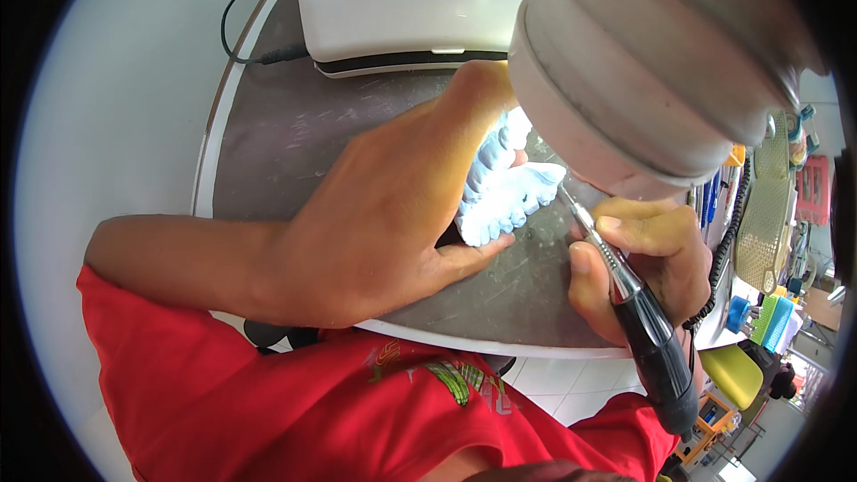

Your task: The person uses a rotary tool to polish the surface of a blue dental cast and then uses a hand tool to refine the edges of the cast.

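My left hand (384,187) is wrapped round a pale blue dental cast (504,201), with its row of moulded teeth facing right. The thumb and fingers grip the cast's edges, and the palm hides part of it. In my right hand (656,250) is a rotary handpiece (638,312), silver at the front and black at the rear, held like a pen. Its thin tip is at the right edge of the cast; whether it touches I cannot tell. Both hands are above the scratched grey tabletop (277,143).
A large ribbed pale hose with a round mouth (616,134) hangs over the cast from the upper right. At the back stands a white box-shaped device (411,0) with a black cable (232,36). A beige perforated strip (763,232) and a green chair (732,375) are at the right.
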Motion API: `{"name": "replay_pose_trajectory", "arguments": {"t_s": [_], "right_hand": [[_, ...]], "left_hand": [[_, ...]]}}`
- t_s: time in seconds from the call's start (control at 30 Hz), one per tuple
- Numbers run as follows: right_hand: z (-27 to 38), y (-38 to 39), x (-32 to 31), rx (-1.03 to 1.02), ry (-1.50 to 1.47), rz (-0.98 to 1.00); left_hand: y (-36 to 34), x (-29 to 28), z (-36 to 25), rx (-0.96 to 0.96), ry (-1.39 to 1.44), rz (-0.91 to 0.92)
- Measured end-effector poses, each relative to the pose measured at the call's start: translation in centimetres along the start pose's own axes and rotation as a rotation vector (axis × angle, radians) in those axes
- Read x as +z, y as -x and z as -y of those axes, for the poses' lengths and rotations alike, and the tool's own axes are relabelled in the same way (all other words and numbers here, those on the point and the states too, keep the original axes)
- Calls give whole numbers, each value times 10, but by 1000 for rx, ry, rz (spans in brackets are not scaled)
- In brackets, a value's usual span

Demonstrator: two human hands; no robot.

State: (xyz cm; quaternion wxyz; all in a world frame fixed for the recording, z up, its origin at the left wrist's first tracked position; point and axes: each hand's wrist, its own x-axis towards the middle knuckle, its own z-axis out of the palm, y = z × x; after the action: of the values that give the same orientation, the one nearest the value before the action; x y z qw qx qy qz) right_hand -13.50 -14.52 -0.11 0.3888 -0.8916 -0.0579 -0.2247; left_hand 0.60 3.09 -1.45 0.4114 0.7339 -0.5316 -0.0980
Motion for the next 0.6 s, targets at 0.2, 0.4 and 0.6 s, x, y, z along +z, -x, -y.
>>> {"name": "replay_pose_trajectory", "arguments": {"t_s": [0.2,0.4,0.6], "right_hand": [[5,0,-1,-6,64,96],[2,1,3,-68,66,22],[-6,-1,10,-130,87,-60]], "left_hand": [[0,2,2,79,-43,-40],[-1,2,1,66,-15,-55],[-1,2,4,57,-23,-74]]}}
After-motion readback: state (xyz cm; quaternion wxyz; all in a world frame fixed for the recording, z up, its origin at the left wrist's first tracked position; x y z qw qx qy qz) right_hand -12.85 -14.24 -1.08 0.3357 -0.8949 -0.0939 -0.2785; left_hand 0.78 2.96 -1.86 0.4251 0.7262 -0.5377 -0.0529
